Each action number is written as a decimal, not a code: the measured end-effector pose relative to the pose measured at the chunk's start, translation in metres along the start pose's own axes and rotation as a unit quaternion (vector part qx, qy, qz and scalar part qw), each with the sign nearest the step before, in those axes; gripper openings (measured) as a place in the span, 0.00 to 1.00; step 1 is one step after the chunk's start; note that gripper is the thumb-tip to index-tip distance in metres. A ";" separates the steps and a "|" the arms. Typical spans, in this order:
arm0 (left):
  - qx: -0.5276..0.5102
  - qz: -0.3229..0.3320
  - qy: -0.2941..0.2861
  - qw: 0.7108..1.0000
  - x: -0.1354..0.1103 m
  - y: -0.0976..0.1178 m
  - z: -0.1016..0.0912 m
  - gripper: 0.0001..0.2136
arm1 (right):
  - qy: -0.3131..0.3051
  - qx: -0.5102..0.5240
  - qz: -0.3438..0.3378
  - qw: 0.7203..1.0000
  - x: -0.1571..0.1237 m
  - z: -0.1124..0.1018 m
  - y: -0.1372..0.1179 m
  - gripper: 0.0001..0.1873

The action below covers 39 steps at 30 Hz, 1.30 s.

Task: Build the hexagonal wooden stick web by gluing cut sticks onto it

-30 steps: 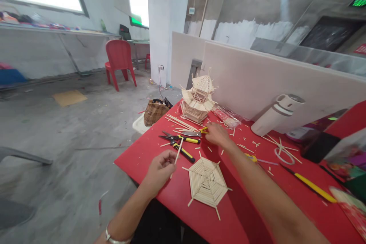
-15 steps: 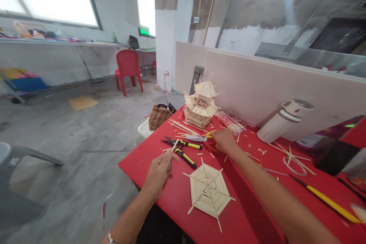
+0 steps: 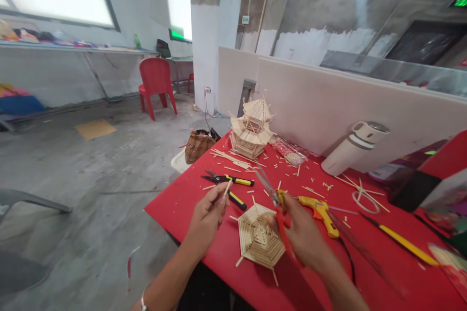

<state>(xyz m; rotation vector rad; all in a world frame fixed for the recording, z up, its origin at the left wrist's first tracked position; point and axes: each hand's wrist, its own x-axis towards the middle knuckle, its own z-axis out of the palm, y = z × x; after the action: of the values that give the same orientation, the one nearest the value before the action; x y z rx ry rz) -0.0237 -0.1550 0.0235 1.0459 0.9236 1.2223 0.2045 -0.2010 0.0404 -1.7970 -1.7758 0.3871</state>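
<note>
My left hand pinches a thin wooden stick over the near left part of the red table. My right hand grips a pair of scissors with red and yellow handles, blades pointing up and away, blurred by motion. Just below both hands lies a flat hexagonal web of sticks. A stick pagoda model stands at the far edge. Yellow-handled pliers lie between it and my left hand.
A yellow glue gun lies right of the web. A white flask leans against the white partition. Loose sticks litter the tabletop. A yellow craft knife lies at right. A checked bag and a red chair stand on the floor.
My right hand has lifted the scissors from beside the pliers and drawn them back toward me over the web. My left hand stays in place with its stick.
</note>
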 end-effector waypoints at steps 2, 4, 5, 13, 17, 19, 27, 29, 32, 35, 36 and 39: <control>0.007 0.013 0.010 1.000 -0.004 -0.001 0.003 0.25 | 0.023 -0.006 -0.017 1.000 -0.017 0.011 -0.021 0.17; 0.006 0.023 0.031 0.999 -0.008 -0.001 0.004 0.24 | 0.039 -0.040 -0.031 0.998 -0.025 0.021 -0.038 0.17; 0.004 0.027 0.042 0.999 -0.010 -0.001 0.005 0.23 | 0.047 -0.057 -0.041 0.996 -0.027 0.025 -0.044 0.17; 0.014 0.041 0.060 0.997 -0.029 0.009 0.001 0.16 | 0.123 -0.120 -0.100 0.980 -0.034 0.044 -0.065 0.18; 0.022 0.070 0.067 0.995 -0.034 0.007 -0.001 0.11 | 0.119 -0.104 -0.095 0.983 -0.039 0.047 -0.071 0.18; 0.014 0.077 0.071 0.994 -0.035 0.005 -0.002 0.11 | 0.107 -0.094 -0.091 0.986 -0.040 0.048 -0.074 0.18; 0.056 0.132 0.101 0.984 -0.040 0.007 -0.014 0.12 | 0.035 -0.071 -0.075 0.994 -0.040 0.050 -0.088 0.17; 0.073 0.144 0.108 0.981 -0.041 0.011 -0.018 0.14 | 0.019 -0.069 -0.071 0.995 -0.039 0.051 -0.092 0.16; 0.090 0.156 0.118 0.977 -0.042 0.014 -0.022 0.13 | -0.003 -0.068 -0.064 0.996 -0.038 0.054 -0.096 0.16; 0.096 0.158 0.118 0.976 -0.043 0.016 -0.025 0.11 | -0.025 -0.056 -0.059 0.996 -0.038 0.058 -0.099 0.15; 0.096 0.161 0.116 0.975 -0.044 0.016 -0.027 0.10 | -0.033 -0.049 -0.056 0.997 -0.038 0.059 -0.100 0.15; 0.093 0.169 0.119 0.974 -0.045 0.012 -0.033 0.08 | -0.060 -0.023 -0.047 0.997 -0.037 0.063 -0.105 0.16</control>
<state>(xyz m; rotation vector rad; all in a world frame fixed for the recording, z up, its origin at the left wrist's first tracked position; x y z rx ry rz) -0.0643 -0.1955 0.0260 1.2607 1.0894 1.5939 0.0805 -0.2303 0.0448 -1.7469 -1.9585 0.4288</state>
